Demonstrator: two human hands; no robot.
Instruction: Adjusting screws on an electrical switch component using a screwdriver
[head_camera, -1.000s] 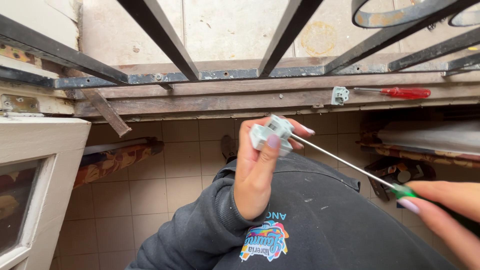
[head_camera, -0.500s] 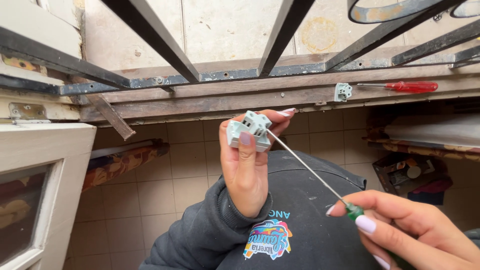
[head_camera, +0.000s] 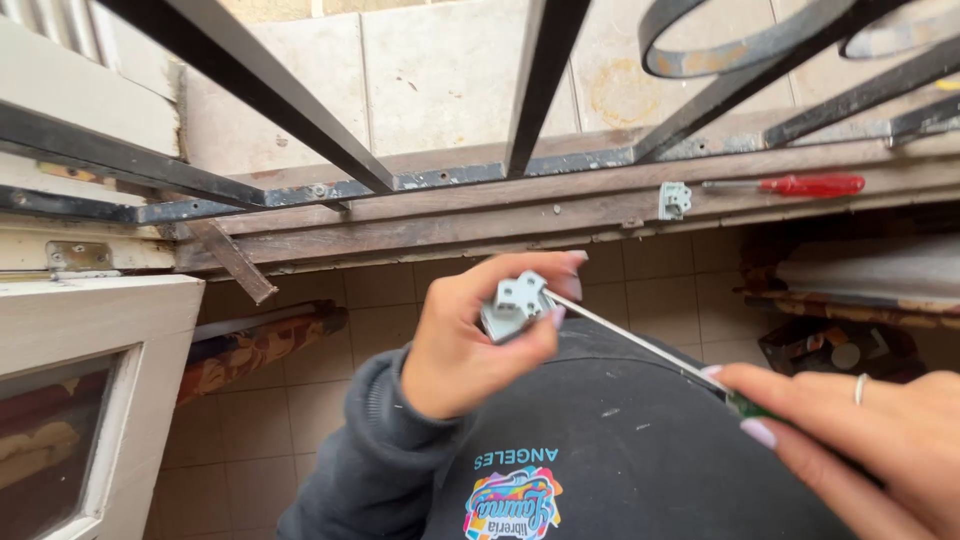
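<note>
**Small bracket and thin screwdriver held over a worn window sill**

Black iron bars (head_camera: 300, 120), flat and painted, slant across the top of the view, with a curled scroll of the same metal at the upper right. Behind them lies a pale tiled ledge (head_camera: 450, 70), stained in one spot. Under the bars runs a long wooden sill (head_camera: 450, 215), dark, rough and scuffed, with flaking paint along its edge. At the left stands a cream-painted window frame (head_camera: 90, 350) with a glass pane and a small metal hinge plate above it. Beige square floor tiles (head_camera: 300, 400) spread below, matte and a little dusty.

The person wears a dark grey sweatshirt (head_camera: 600, 440) with a bright printed patch on the chest and flecks of dust on the cloth.

The right hand (head_camera: 880, 440) comes in from the lower right, a ring on one finger, its fingers pinched together around the green handle of a screwdriver (head_camera: 640, 345). The thin steel shaft runs up and left to the bracket.

The left hand (head_camera: 480, 340) is raised in front of the chest, thumb and fingers clamped on a small grey metal bracket (head_camera: 515, 305), angular, with tiny holes. The screwdriver tip touches it.

On the sill to the right lie a red-handled screwdriver (head_camera: 790, 185) and, just beside its tip, a second small grey bracket (head_camera: 675, 200).
</note>
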